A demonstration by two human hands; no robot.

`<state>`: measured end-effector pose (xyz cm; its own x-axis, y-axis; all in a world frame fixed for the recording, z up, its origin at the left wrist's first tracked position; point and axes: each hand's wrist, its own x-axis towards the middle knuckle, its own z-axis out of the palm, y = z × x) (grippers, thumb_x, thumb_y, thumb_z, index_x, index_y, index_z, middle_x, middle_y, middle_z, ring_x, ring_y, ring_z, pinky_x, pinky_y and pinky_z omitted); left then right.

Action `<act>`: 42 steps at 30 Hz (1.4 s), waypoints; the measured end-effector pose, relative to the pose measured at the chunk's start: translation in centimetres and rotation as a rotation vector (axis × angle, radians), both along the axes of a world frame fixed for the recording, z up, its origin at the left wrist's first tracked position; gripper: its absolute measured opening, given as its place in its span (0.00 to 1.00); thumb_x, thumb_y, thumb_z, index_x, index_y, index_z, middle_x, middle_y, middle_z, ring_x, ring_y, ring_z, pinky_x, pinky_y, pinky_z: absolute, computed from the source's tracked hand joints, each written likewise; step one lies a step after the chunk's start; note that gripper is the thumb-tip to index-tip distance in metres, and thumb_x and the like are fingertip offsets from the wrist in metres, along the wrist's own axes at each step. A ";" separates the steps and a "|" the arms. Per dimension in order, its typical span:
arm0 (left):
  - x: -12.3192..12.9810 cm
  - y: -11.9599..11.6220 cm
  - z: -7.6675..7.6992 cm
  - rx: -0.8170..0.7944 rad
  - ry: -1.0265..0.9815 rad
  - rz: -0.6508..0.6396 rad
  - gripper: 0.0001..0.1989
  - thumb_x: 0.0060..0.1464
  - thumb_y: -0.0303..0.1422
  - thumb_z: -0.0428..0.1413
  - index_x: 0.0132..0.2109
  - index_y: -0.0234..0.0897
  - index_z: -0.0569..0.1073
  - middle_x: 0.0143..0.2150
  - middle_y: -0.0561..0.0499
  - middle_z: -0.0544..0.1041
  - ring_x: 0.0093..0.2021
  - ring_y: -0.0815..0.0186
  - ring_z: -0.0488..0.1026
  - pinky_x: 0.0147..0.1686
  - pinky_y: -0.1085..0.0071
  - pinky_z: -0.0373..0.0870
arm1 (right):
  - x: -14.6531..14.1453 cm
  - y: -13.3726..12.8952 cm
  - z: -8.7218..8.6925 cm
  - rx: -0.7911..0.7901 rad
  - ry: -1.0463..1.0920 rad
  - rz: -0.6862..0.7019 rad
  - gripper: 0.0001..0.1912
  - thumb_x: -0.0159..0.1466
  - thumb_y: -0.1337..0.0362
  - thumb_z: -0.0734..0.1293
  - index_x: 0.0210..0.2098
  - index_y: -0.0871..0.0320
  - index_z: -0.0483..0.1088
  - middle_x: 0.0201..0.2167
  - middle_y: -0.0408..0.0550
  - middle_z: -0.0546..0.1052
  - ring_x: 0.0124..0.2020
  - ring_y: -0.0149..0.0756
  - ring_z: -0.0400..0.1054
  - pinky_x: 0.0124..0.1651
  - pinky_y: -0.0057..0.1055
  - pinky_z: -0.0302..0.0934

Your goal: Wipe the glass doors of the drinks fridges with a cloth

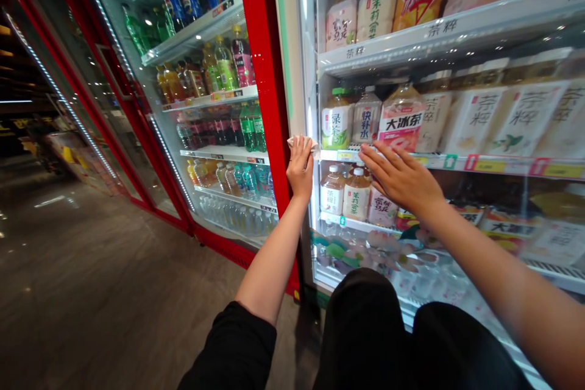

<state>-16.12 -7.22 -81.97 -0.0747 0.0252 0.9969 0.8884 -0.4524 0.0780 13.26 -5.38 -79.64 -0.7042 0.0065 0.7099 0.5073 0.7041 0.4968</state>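
My left hand [300, 167] presses a small pale cloth [302, 143] against the light frame [292, 97] of the drinks fridge on the right. Its fingers lie over the cloth, covering much of it; whether it is cloth or paper is hard to tell. Fingers stretched out, my right hand [402, 180] rests on the glass door of the same fridge and holds nothing. Behind the glass near it stand a bottle with a pink label [400, 119], a green-capped tea bottle [337, 119] and smaller tea bottles [356, 195].
Beside my left hand runs the red frame [267, 73] of a neighbouring fridge with several shelves of bottled drinks. More red-framed doors continue to the left. Grey floor [114, 292] spreads at lower left. My knees [365, 329] are close to the right fridge's lower part.
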 end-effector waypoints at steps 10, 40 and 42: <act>1.7 0.6 2.4 -0.074 0.037 0.041 0.46 0.71 0.18 0.40 0.81 0.69 0.36 0.84 0.66 0.47 0.82 0.62 0.48 0.82 0.49 0.50 | -0.1 -0.2 0.0 0.009 0.015 -0.006 0.46 0.75 0.62 0.62 0.83 0.57 0.32 0.82 0.53 0.51 0.81 0.52 0.51 0.79 0.54 0.53; 1.9 0.0 0.9 -0.130 0.016 0.111 0.47 0.71 0.20 0.47 0.80 0.72 0.36 0.82 0.65 0.55 0.81 0.60 0.50 0.78 0.39 0.61 | -0.1 -0.2 0.0 0.000 0.012 -0.009 0.46 0.77 0.62 0.62 0.83 0.56 0.29 0.82 0.52 0.51 0.81 0.50 0.53 0.78 0.53 0.56; 2.2 0.0 1.2 -0.143 0.049 0.114 0.47 0.71 0.21 0.47 0.80 0.73 0.36 0.81 0.67 0.56 0.81 0.60 0.50 0.78 0.41 0.63 | -0.1 -0.2 0.0 0.001 0.014 -0.005 0.46 0.77 0.62 0.62 0.83 0.56 0.29 0.82 0.52 0.51 0.81 0.50 0.53 0.78 0.53 0.56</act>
